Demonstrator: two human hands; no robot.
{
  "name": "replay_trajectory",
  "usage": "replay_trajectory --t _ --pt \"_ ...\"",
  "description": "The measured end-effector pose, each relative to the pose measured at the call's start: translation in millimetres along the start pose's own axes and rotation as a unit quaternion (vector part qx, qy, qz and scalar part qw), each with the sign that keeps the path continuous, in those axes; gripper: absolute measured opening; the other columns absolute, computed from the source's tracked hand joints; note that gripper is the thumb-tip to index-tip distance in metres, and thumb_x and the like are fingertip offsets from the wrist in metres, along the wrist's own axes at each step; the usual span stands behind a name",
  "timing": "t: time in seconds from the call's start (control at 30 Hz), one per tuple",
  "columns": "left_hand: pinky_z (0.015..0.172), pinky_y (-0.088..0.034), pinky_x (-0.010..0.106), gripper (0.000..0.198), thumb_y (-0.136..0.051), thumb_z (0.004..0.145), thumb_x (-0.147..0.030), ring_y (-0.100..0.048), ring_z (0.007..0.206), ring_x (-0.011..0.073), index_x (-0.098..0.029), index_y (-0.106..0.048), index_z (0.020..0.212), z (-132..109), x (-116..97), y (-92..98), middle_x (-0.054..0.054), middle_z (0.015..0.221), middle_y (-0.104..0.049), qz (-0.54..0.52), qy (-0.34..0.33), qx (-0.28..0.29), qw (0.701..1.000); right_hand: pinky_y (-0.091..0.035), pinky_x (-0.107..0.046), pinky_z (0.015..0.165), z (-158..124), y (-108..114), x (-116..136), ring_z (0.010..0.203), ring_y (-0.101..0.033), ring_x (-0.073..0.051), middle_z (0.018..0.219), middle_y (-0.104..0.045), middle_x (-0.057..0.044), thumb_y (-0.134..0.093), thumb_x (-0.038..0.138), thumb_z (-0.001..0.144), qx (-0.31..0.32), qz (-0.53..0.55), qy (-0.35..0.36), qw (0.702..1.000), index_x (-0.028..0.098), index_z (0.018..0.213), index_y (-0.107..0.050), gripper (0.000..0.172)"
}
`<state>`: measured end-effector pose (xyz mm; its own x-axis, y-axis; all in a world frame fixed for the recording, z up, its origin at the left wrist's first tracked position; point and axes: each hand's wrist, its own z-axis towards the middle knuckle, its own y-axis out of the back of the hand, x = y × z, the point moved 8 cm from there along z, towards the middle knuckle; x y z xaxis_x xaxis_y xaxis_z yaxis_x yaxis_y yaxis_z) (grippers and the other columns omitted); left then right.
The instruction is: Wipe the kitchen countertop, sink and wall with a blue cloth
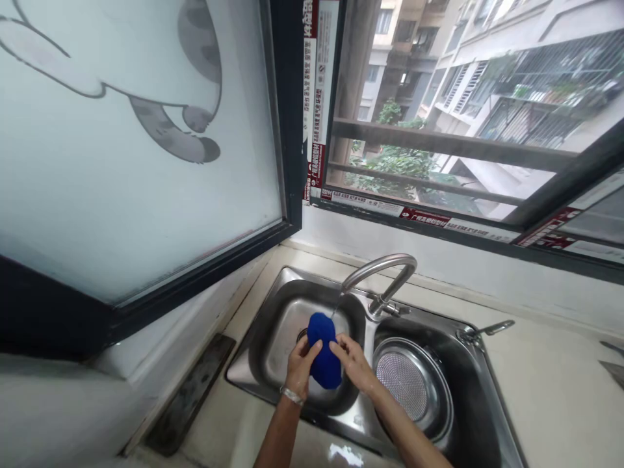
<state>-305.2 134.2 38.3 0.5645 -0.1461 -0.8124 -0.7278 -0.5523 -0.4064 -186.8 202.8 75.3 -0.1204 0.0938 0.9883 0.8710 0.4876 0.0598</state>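
Note:
Both hands hold a deep blue, long piece with rounded ends (324, 361), over the left basin of a steel double sink (273, 328). It looks soft, like cloth or a pad, but its exact kind does not show. My left hand (299, 367) grips its left edge, thumb lying on the face. On the opposite edge, my right hand (353, 361) pinches it between thumb and fingers. Just above stands a curved steel faucet (385, 263), a thin stream of water falling from its spout near the top of the blue piece.
In the right basin sits a round metal colander (402, 387). A small spout (487, 328) rises at the sink's right rear corner. A dark narrow board (192, 396) lies left of the sink. The frosted window pane (146, 162) swings inward at left. A blade (614, 370) shows at far right.

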Motion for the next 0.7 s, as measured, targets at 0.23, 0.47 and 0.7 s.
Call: replay_trajectory --t 0.23,0.47,0.7 --pt "0.064 -0.052 0.026 0.058 -0.093 0.051 -0.057 -0.065 0.07 0.018 -0.017 -0.075 0.089 12.9 9.9 17.0 0.003 0.078 -0.072 -0.014 0.027 -0.062 0.998 -0.035 -0.024 0.054 9.5 37.1 -22.0 0.053 -0.039 -0.011 0.058 -0.042 0.009 -0.08 0.059 0.066 -0.153 0.246 -0.101 0.952 0.024 0.065 -0.043 0.051" --pt "0.084 -0.052 0.03 0.049 -0.084 0.066 -0.057 -0.066 0.091 0.0231 -0.021 -0.073 0.097 18.6 -33.5 57.5 0.005 0.092 -0.073 0.095 -0.158 -0.127 0.975 -0.036 -0.025 0.052 25.1 87.2 5.9 0.053 -0.043 -0.011 0.059 -0.046 0.008 -0.077 0.052 0.063 -0.256 0.252 -0.027 0.933 0.024 0.068 -0.046 0.042" --pt "0.074 -0.054 0.028 0.042 -0.074 0.078 -0.057 -0.064 0.078 0.0186 -0.025 -0.064 0.104 31.9 -55.3 55.8 -0.001 0.084 -0.067 0.0 -0.139 -0.197 0.971 -0.033 -0.024 0.053 36.2 89.1 -6.5 0.056 -0.039 -0.011 0.059 -0.041 0.008 -0.071 0.056 0.07 -0.231 0.12 -0.086 0.962 0.023 0.065 -0.044 0.042"
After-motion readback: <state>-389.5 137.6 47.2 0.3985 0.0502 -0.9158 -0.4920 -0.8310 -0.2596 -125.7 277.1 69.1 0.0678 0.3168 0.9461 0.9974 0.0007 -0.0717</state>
